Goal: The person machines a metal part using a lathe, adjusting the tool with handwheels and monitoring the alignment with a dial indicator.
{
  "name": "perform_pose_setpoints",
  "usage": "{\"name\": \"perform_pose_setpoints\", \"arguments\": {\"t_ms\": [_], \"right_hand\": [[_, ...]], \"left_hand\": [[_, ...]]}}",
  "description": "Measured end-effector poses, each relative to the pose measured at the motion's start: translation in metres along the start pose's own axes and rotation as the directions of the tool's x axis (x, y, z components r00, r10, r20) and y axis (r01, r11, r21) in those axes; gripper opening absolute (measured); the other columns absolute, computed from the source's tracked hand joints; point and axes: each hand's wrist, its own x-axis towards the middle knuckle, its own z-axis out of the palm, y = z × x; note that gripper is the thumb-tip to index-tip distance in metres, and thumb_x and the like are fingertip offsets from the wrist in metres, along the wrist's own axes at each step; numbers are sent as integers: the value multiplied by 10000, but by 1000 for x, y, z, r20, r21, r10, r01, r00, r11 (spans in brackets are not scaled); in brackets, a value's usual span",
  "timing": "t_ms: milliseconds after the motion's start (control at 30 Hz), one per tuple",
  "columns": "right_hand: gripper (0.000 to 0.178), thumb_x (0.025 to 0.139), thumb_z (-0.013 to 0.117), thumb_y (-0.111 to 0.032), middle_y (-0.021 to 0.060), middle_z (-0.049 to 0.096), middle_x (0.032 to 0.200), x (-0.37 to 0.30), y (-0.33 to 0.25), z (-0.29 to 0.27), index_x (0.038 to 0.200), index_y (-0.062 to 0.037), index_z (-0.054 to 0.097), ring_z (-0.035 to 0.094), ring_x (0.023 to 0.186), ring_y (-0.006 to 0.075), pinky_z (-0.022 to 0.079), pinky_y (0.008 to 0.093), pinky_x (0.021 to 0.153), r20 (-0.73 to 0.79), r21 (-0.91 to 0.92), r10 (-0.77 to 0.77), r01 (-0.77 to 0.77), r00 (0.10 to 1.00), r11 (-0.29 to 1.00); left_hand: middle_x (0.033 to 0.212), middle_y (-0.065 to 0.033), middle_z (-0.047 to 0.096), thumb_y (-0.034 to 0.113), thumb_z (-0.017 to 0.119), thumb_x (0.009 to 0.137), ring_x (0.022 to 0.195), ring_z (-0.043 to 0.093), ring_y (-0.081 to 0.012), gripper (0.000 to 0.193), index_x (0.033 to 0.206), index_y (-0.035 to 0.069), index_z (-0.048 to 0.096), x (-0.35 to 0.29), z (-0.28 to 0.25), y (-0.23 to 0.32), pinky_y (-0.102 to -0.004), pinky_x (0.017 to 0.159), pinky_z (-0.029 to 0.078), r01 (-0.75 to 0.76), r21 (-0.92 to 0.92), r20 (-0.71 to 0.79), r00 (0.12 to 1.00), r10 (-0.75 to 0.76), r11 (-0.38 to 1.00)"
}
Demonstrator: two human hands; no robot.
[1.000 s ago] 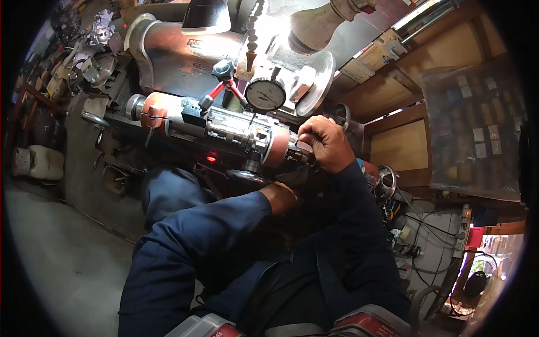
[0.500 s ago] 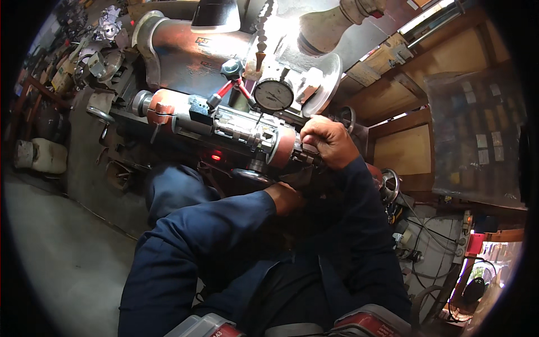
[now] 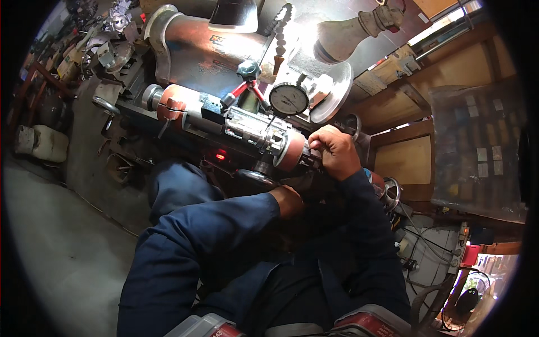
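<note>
My right hand (image 3: 336, 150) is closed, fingers curled, at the right end of a grinding machine's orange-red end block (image 3: 290, 149). Whatever it grips there is hidden by the fingers; dark metal fittings show just beneath. My left hand (image 3: 287, 201) reaches in low, beside a chrome handwheel (image 3: 256, 178), with its fingers out of sight. Left of the end block, a shiny metal cylinder (image 3: 247, 124) lies lengthwise. A round dial gauge (image 3: 289, 99) stands over it, next to a jointed red holder arm (image 3: 240, 90) with a black knob.
A second orange-red block (image 3: 170, 102) sits at the machine's left end. Behind are a lamp shade (image 3: 234, 16), a segmented coolant hose (image 3: 279, 48) and a grinding wheel or guard disc (image 3: 336, 92). Another handwheel (image 3: 391, 194) is at the right, near cables. A red light (image 3: 220, 154) glows below.
The whole view has shifted, so the machine appears further right and slightly lower. Both hands stay at about the same places on the machine; the right one has turned slightly.
</note>
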Motion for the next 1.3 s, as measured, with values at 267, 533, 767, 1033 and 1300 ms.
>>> {"name": "perform_pose_setpoints", "arguments": {"t_ms": [267,533,767,1033,1300], "right_hand": [[114,731,598,70,135,602,717,-7,-4,5,801,-12,632,597,678,280,464,348,635,-76,-115,1,-10,997,993],[56,775,604,36,114,612,756,-4,3,-4,802,-12,616,592,713,250,467,325,668,-91,43,15,-11,996,999],[150,864,658,-126,46,554,822,-68,-31,-64,969,-20,639,542,745,145,455,272,705,-681,-27,25,-59,732,998],[272,860,644,-44,57,648,952,-232,106,-147,1130,-19,640,590,919,126,470,270,827,-458,-48,586,-677,668,735],[289,823,558,67,75,674,993,-254,143,-128,1089,-3,650,623,905,152,492,291,807,-505,43,564,-634,653,772]], "left_hand": [[917,-165,699,179,584,792,854,687,-343,236,948,53,708,-2,-4,3,-433,702,553,29,-32,-32,999,-30,999],[960,-150,700,181,594,775,886,687,-318,253,966,61,709,-12,-26,12,-409,729,555,15,-41,9,1000,-15,999],[895,-161,690,169,648,769,873,677,-335,225,951,39,668,-10,-14,7,-426,731,544,58,-34,-25,998,-59,998],[899,-158,698,140,680,725,889,682,-318,219,915,32,682,-6,-12,11,-413,738,549,84,43,30,996,-85,996],[962,-118,714,144,625,741,909,692,-292,207,904,89,739,-6,-9,9,-407,737,550,60,65,48,997,-64,996]]}}
